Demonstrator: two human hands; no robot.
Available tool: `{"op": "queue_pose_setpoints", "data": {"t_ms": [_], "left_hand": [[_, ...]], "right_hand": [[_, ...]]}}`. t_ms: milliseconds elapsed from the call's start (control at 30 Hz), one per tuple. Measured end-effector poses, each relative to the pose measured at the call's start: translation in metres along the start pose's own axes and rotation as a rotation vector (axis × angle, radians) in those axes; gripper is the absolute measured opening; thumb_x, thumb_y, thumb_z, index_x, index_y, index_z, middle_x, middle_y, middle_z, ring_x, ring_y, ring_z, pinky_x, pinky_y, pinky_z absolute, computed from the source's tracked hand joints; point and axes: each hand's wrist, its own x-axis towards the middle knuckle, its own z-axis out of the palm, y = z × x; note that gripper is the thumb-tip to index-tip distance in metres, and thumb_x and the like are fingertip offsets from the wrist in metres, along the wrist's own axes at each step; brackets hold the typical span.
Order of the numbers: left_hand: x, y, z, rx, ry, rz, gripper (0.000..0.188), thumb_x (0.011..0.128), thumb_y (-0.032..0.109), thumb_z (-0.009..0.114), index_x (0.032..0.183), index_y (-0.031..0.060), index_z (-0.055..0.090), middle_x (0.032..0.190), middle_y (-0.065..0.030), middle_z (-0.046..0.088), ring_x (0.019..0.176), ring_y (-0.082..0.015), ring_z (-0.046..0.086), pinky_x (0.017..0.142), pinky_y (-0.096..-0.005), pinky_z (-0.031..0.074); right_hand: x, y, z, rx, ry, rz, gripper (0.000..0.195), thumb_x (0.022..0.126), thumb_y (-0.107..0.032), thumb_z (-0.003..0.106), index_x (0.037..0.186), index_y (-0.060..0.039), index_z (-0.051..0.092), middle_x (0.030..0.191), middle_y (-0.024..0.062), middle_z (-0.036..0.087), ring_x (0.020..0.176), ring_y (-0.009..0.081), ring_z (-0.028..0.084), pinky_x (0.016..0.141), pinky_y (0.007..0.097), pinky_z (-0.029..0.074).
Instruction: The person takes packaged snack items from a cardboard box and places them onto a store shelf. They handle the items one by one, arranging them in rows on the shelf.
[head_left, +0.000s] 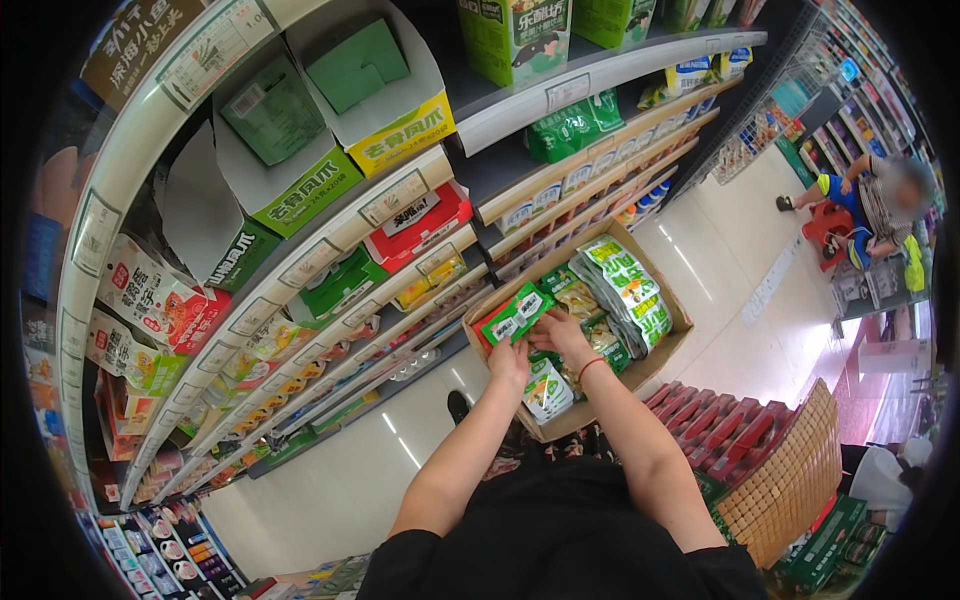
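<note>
A cardboard carton (679, 319) of snack packets stands open before me. My left hand (510, 365) is at the lower edge of a green packet (517, 313), with its fingertips on it. My right hand (561, 339), with a red cord at the wrist, bends its fingers by the packet's right end; its fingertips are partly hidden. Red packaging (478, 324) shows beside the green packet. White-and-green pouches (626, 289) are stacked along the carton's right side, and another white-and-green pouch (550, 391) lies near the front. Dark green packets (574, 294) lie between them.
Tiered shelves (405, 187) run along my left, holding display boxes (311, 187) and snack bags (154, 296). At right are red packages (731, 431) and a woven bamboo mat (784, 480). Farther off, a person (874, 202) sits on a red stool (825, 229) beyond the tiled floor (720, 255).
</note>
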Motion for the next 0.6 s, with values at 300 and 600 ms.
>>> {"op": "queue_pose_setpoints", "data": {"t_ms": [300, 600], "left_hand": [[-0.010, 0.014, 0.009, -0.029, -0.008, -0.073, 0.042, 0.101, 0.017, 0.041, 0.139, 0.0007, 0.033, 0.137, -0.0164, 0.039, 0.125, -0.0321, 0.044, 0.112, -0.0441, 0.034], [-0.031, 0.022, 0.013, 0.113, -0.173, -0.149, 0.032, 0.100, 0.019, 0.045, 0.127, 0.0012, 0.044, 0.123, -0.0149, 0.053, 0.113, -0.0297, 0.053, 0.101, -0.0410, 0.044]], "right_hand": [[-0.007, 0.006, 0.016, -0.126, 0.102, -0.176, 0.074, 0.092, -0.020, 0.061, 0.153, -0.0079, 0.021, 0.110, 0.0135, 0.067, 0.085, 0.0222, 0.067, 0.071, 0.0334, 0.053], [-0.013, 0.013, 0.022, -0.550, 0.302, -0.356, 0.052, 0.087, -0.024, 0.062, 0.132, -0.0010, 0.050, 0.118, 0.0241, 0.062, 0.106, 0.0382, 0.062, 0.089, 0.0408, 0.049]]}}
